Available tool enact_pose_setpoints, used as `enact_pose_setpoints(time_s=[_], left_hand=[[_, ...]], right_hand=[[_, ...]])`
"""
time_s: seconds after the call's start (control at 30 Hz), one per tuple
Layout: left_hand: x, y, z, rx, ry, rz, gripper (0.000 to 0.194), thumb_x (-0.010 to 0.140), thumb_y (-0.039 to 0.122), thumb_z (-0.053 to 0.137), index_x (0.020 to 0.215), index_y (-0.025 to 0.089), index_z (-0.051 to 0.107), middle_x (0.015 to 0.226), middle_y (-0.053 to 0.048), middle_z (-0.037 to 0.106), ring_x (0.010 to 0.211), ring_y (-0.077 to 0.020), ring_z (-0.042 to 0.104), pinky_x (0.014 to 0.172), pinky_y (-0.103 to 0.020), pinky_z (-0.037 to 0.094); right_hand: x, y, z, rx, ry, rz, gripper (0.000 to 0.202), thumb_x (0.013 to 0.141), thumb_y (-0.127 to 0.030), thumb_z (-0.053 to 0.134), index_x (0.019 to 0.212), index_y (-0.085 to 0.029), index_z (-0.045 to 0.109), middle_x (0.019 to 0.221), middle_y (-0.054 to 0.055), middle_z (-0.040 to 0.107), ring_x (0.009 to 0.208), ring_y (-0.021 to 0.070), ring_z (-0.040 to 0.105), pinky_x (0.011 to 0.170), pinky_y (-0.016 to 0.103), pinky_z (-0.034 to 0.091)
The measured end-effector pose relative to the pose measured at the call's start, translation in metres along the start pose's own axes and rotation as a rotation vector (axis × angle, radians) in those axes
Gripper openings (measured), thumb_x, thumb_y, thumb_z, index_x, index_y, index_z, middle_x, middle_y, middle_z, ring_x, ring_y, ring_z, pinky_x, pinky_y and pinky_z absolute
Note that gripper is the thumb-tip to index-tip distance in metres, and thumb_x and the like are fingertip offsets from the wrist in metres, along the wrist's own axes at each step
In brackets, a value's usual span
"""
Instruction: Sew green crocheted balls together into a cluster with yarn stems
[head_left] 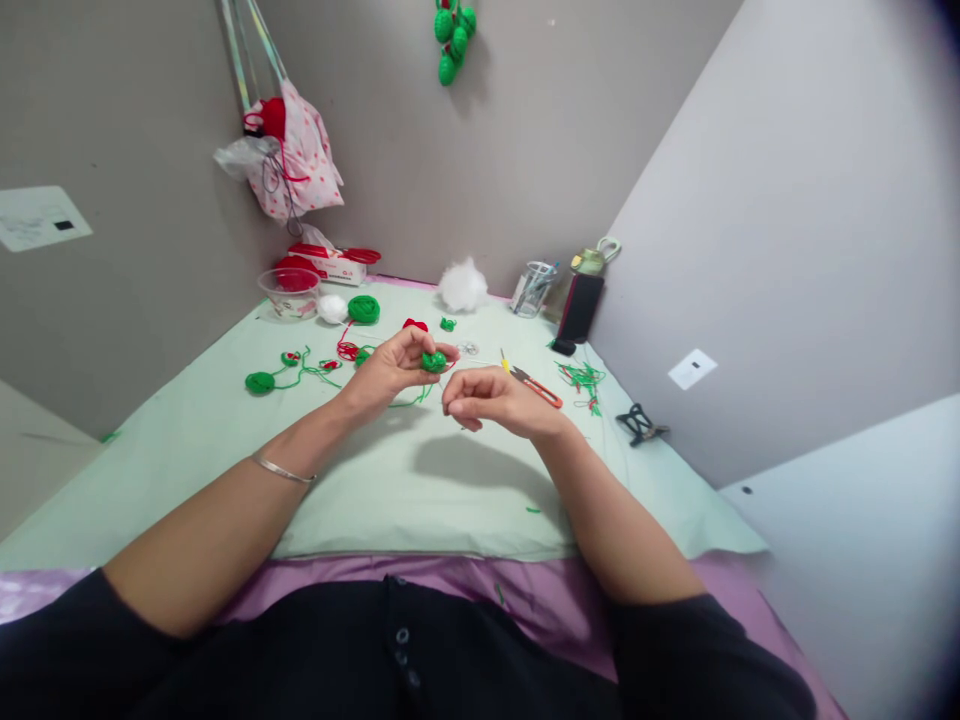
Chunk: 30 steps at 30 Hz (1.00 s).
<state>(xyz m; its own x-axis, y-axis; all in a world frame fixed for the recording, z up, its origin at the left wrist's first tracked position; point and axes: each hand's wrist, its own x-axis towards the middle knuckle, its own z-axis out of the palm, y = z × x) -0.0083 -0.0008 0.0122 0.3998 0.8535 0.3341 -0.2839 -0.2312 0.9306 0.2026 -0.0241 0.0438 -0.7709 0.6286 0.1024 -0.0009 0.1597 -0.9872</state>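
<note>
My left hand (394, 365) has its fingers and thumb closed around a small green crocheted piece (433, 362), held above the table. Just to the right, my right hand (495, 398) is curled in a pinch. A thin line shows near its fingertips, but what it grips is too small to make out. Behind the hands lie a red crocheted piece (415, 325) and a small green one (448, 324). To the left, a green oval piece (260, 383) trails green yarn. Orange-handled snips (541, 388) rest behind my right hand.
White stuffing (462, 286), a pen cup (533, 290) and a phone (581, 310) stand along the back. Green yarn scraps (581, 380) and a black stand (639, 425) lie right. A green yarn ball (364, 309) and clear tub (291, 300) sit back left, below a hanging bag (304, 150).
</note>
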Motion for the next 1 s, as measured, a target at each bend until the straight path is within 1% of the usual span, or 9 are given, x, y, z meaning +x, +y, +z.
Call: enact_pose_setpoints(time_s=[0.1,0.3,0.4,0.6,0.7,0.8,0.9,0.93,1.0], left_hand=[[-0.001,0.002,0.002,-0.010,0.003,-0.007,0.037,0.073,0.024,0.084,0.088,0.022,0.050,0.117,-0.009,0.073,0.120,-0.0260,0.066,0.101,-0.043,0.050],[-0.001,0.004,0.004,-0.019,0.007,-0.024,0.042,0.071,0.027,0.086,0.088,0.023,0.047,0.112,-0.008,0.074,0.114,-0.0257,0.069,0.101,-0.044,0.051],[-0.001,0.004,0.004,-0.037,0.002,-0.033,0.042,0.072,0.028,0.086,0.088,0.023,0.048,0.110,-0.007,0.074,0.115,-0.0263,0.069,0.103,-0.046,0.050],[-0.003,0.002,0.003,-0.097,-0.069,-0.067,0.036,0.078,0.025,0.082,0.094,0.023,0.050,0.120,-0.009,0.073,0.123,-0.0265,0.066,0.107,-0.046,0.048],[-0.004,0.004,0.002,-0.112,-0.085,-0.093,0.035,0.079,0.025,0.081,0.096,0.024,0.050,0.124,-0.009,0.072,0.126,-0.0269,0.065,0.107,-0.046,0.049],[-0.003,0.006,-0.001,-0.133,-0.074,-0.096,0.037,0.078,0.026,0.083,0.098,0.024,0.051,0.125,-0.009,0.072,0.122,-0.0265,0.067,0.108,-0.046,0.049],[-0.002,0.007,-0.004,-0.170,-0.073,-0.089,0.038,0.077,0.026,0.084,0.099,0.024,0.053,0.125,-0.008,0.072,0.117,-0.0257,0.069,0.108,-0.046,0.049],[-0.002,0.007,-0.005,-0.179,-0.075,-0.088,0.037,0.077,0.025,0.083,0.099,0.024,0.054,0.125,-0.008,0.072,0.117,-0.0254,0.070,0.108,-0.046,0.049],[-0.001,0.006,-0.006,-0.189,-0.076,-0.090,0.035,0.077,0.022,0.083,0.099,0.023,0.055,0.124,-0.007,0.071,0.115,-0.0236,0.069,0.108,-0.045,0.049]], right_hand=[[0.003,0.001,0.008,-0.044,-0.053,0.044,0.029,0.086,-0.042,0.075,0.088,-0.014,0.066,0.066,-0.003,0.055,0.059,0.0084,0.049,0.055,0.023,0.038],[0.006,0.002,0.013,-0.057,-0.048,0.033,0.034,0.085,-0.047,0.074,0.086,-0.015,0.064,0.064,-0.004,0.053,0.058,0.0089,0.047,0.055,0.023,0.037],[0.005,0.000,0.012,-0.052,-0.047,0.013,0.033,0.085,-0.047,0.074,0.086,-0.015,0.064,0.065,-0.004,0.053,0.058,0.0089,0.047,0.055,0.023,0.037],[0.004,-0.001,0.016,-0.069,-0.070,0.022,0.032,0.086,-0.045,0.073,0.084,-0.015,0.065,0.064,-0.003,0.053,0.058,0.0085,0.046,0.054,0.022,0.036],[0.003,-0.002,0.015,-0.100,-0.072,0.040,0.029,0.088,-0.043,0.072,0.087,-0.014,0.068,0.065,-0.002,0.057,0.059,0.0088,0.051,0.055,0.022,0.039],[-0.003,-0.009,0.009,-0.164,-0.108,0.041,0.025,0.089,-0.039,0.072,0.092,-0.014,0.073,0.083,0.004,0.068,0.063,0.0090,0.058,0.054,0.021,0.042],[-0.012,-0.021,-0.001,-0.208,-0.115,-0.005,0.020,0.087,-0.035,0.074,0.091,-0.016,0.077,0.111,0.010,0.070,0.066,0.0080,0.060,0.052,0.021,0.045],[-0.015,-0.024,-0.004,-0.216,-0.096,-0.026,0.019,0.086,-0.034,0.075,0.090,-0.016,0.078,0.115,0.010,0.069,0.066,0.0079,0.059,0.052,0.021,0.045],[-0.018,-0.027,-0.011,-0.220,-0.005,-0.090,0.016,0.086,-0.033,0.076,0.088,-0.018,0.078,0.110,0.010,0.070,0.066,0.0079,0.057,0.051,0.021,0.046]])
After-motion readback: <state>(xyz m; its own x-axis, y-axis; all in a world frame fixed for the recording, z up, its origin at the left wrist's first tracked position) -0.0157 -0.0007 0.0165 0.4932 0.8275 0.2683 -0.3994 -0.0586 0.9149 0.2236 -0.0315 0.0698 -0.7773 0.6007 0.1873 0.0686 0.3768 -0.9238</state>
